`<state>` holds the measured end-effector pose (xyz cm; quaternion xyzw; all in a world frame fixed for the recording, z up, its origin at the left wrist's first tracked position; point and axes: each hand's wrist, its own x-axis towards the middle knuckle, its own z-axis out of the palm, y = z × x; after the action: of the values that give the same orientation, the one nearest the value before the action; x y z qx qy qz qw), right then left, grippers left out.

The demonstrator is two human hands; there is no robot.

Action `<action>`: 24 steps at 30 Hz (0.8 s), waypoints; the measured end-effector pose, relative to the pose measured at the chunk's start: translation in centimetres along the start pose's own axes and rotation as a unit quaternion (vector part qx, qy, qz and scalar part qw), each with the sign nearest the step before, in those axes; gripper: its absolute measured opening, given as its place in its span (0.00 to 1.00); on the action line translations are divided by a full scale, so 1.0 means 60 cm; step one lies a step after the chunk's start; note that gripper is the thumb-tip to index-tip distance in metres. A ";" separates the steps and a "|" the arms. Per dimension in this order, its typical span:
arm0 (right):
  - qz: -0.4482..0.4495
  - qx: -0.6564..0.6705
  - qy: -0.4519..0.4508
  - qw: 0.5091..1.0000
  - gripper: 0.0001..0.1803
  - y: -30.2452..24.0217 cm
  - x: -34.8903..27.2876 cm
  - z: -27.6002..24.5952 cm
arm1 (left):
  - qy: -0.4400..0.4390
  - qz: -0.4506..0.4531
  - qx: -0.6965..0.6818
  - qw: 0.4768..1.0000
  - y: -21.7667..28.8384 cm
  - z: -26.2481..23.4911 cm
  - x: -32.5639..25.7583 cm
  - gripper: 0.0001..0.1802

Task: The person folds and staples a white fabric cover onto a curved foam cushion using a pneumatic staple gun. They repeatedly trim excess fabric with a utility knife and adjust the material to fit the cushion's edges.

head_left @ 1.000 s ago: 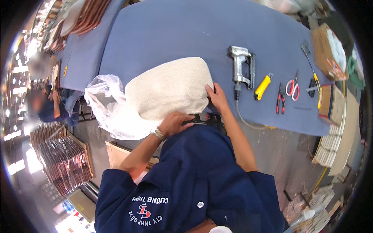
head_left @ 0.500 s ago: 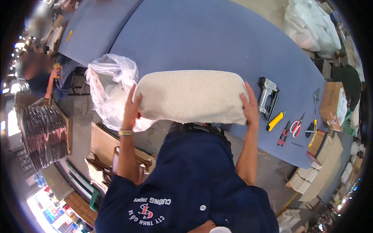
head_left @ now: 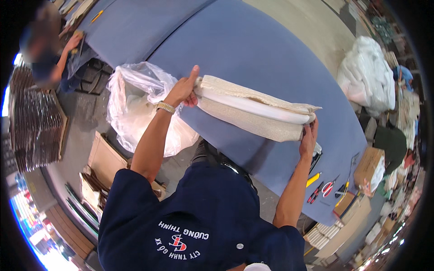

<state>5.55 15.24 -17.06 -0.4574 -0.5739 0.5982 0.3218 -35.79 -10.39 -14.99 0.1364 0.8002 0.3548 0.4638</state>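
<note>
A cream fabric-covered pad (head_left: 262,128), like a chair backrest cushion, is held edge-on above the blue table (head_left: 253,49). Between its two fabric edges runs a strip of white padding (head_left: 255,105). My left hand (head_left: 184,91) grips the pad's left end, thumb pointing up. At the opposite, lower end, my right hand (head_left: 309,140) is closed on the pad; some of its fingers are hidden. Just beyond my right wrist, a staple gun (head_left: 317,156) is partly covered by my arm.
A yellow cutter (head_left: 313,179), red-handled pliers (head_left: 315,193) and scissors (head_left: 328,188) lie on the table at right, near a cardboard box (head_left: 368,168). A clear plastic bag (head_left: 135,106) of pale material stands left. Another person (head_left: 49,58) works at far left.
The pad has turned from its broad fabric face to its open edge, and it now slants down to the right. My left hand has moved up and right; my right hand lower and right.
</note>
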 end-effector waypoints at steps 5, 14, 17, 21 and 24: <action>0.022 -0.078 -0.076 0.994 0.27 -0.012 0.046 -0.043 | 0.019 0.007 -0.039 0.999 -0.004 0.006 -0.002 0.62; -0.001 -0.041 -0.079 0.996 0.30 0.039 -0.004 -0.081 | -0.022 0.032 -0.157 0.987 -0.071 0.029 -0.119 0.49; 0.003 0.138 -0.120 0.983 0.39 0.069 -0.058 -0.093 | -0.061 0.007 -0.238 0.969 -0.119 0.045 -0.171 0.44; 0.142 0.186 -0.078 0.969 0.35 0.146 -0.116 -0.127 | 0.024 -0.031 -0.394 0.918 -0.188 0.105 -0.216 0.38; 0.276 0.145 -0.086 0.946 0.33 0.141 -0.163 -0.120 | -0.011 -0.088 -0.444 0.892 -0.244 0.117 -0.228 0.37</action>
<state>16.97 8.01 -23.10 -0.4931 -0.3574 0.7775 0.1567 -21.00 -25.21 -18.53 -0.1504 0.5630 0.6295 0.5139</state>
